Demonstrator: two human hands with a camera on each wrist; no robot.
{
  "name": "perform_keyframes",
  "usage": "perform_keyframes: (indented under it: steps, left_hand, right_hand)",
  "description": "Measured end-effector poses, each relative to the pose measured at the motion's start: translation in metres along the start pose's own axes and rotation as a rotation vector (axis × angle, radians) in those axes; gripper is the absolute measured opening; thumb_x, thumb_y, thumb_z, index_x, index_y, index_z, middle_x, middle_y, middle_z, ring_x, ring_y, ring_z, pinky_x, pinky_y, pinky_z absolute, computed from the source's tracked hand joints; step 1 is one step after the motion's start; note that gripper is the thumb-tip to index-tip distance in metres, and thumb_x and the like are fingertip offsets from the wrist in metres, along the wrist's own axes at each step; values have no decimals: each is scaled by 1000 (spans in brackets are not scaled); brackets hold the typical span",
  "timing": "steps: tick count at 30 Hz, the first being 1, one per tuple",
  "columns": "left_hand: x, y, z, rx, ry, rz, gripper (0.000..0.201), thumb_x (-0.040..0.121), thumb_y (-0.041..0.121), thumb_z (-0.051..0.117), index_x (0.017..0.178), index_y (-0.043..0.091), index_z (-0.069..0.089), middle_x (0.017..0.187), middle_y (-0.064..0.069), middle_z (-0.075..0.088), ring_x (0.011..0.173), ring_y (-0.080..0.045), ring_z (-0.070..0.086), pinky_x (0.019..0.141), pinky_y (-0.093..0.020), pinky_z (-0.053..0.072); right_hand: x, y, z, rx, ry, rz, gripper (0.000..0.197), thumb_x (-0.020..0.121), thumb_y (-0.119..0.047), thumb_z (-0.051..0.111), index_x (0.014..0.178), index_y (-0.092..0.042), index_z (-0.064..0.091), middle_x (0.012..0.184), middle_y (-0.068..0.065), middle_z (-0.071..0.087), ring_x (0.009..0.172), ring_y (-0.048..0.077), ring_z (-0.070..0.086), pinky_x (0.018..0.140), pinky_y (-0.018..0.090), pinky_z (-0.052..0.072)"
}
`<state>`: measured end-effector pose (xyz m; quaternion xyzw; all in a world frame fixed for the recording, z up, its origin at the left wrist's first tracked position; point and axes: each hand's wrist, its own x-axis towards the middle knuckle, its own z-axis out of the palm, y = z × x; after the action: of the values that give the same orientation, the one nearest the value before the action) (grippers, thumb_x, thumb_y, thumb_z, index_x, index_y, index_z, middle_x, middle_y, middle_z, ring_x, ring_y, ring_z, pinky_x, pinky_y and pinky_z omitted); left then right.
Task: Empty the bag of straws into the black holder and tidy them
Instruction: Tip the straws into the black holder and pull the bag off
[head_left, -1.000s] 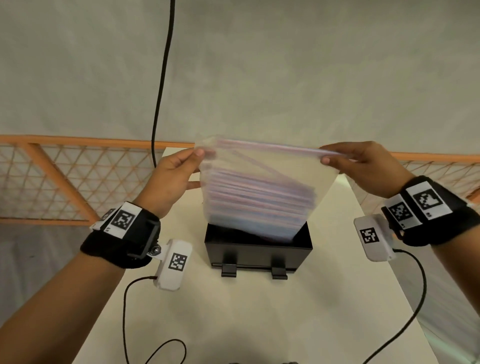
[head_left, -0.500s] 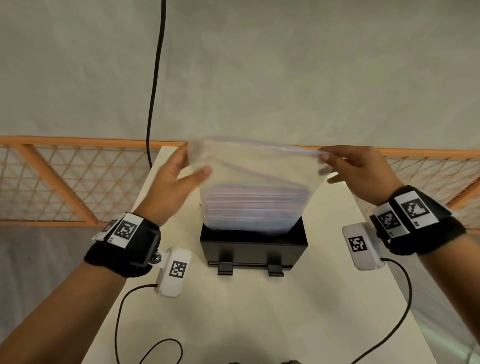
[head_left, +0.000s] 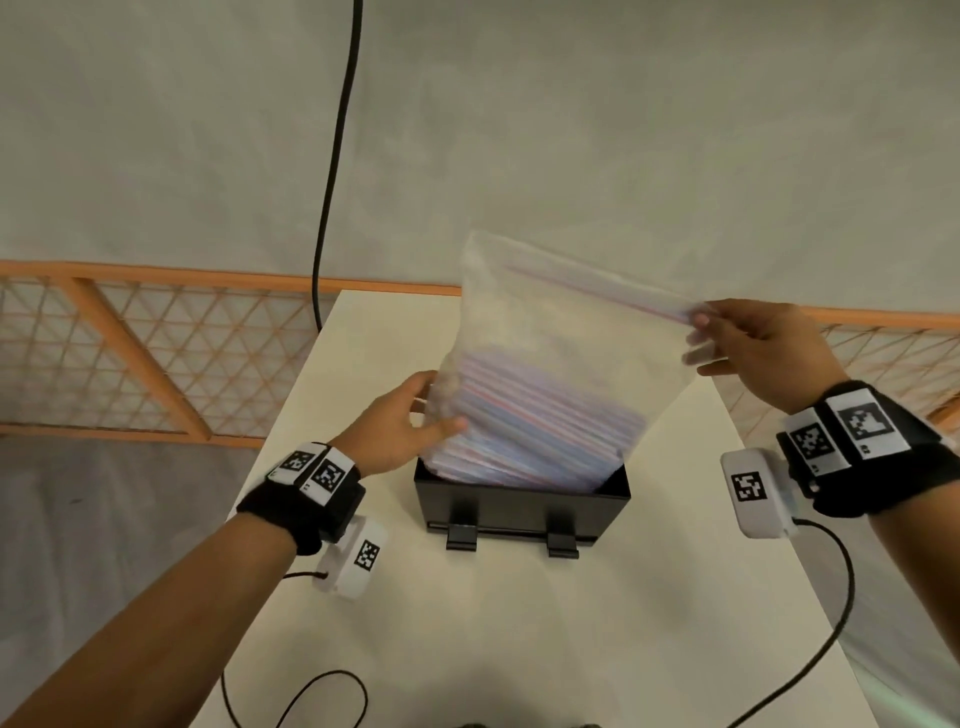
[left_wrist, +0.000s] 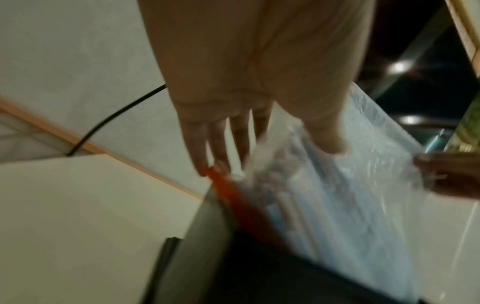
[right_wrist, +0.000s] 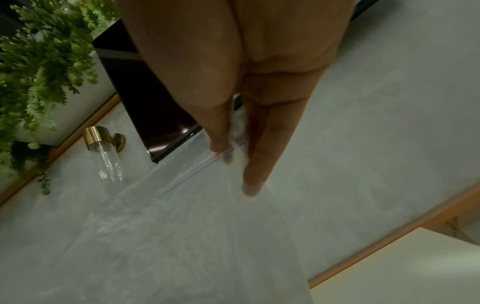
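My right hand (head_left: 753, 348) pinches the zip edge of the bag (head_left: 561, 332); my left hand (head_left: 400, 426) grips the bag's lower side, thumb in front, fingers behind; between them the bag stands in the black holder (head_left: 519, 506); the straws (head_left: 535, 431) are still inside it, so I judge the emptying and the tidying are both left.

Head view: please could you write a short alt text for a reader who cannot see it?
Two hands hold a clear bag of straws whose lower end sits in a black holder on a white table. The right hand pinches a top corner; the left hand grips its lower left side.
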<state>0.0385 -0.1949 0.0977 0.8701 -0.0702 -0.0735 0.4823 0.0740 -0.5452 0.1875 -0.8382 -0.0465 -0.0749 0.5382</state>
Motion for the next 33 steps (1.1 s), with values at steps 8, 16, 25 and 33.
perform_keyframes:
  steps: [8,16,25,33]
  left_hand:
    - [-7,-44,6,183,58,-62,34,82,20,71,114,26,60,107,0,59,91,-19,60,86,-32,48]
    - [-9,-40,-3,174,44,26,34,73,33,78,89,57,61,108,4,59,95,-15,59,89,-32,49]
    - [38,79,-22,-310,191,114,88,76,38,71,147,23,20,142,8,44,130,-3,38,101,-21,30]
    - [49,98,-28,-183,266,355,15,81,6,69,81,19,64,77,6,63,67,3,56,72,-13,47]
  right_hand:
    - [-7,-4,-4,-32,-20,-72,13,92,-19,55,95,-21,68,81,3,66,65,1,69,65,18,57]
    - [-11,-10,-9,-369,-46,-137,9,87,-19,62,91,-21,70,97,4,65,90,21,59,77,16,43]
    - [-8,-21,-3,-105,-29,-197,13,84,-8,64,95,-10,71,78,-13,68,73,0,61,74,13,49]
    - [-20,-19,-11,-485,8,-174,16,84,-17,66,98,-13,71,89,6,67,79,20,57,63,6,37]
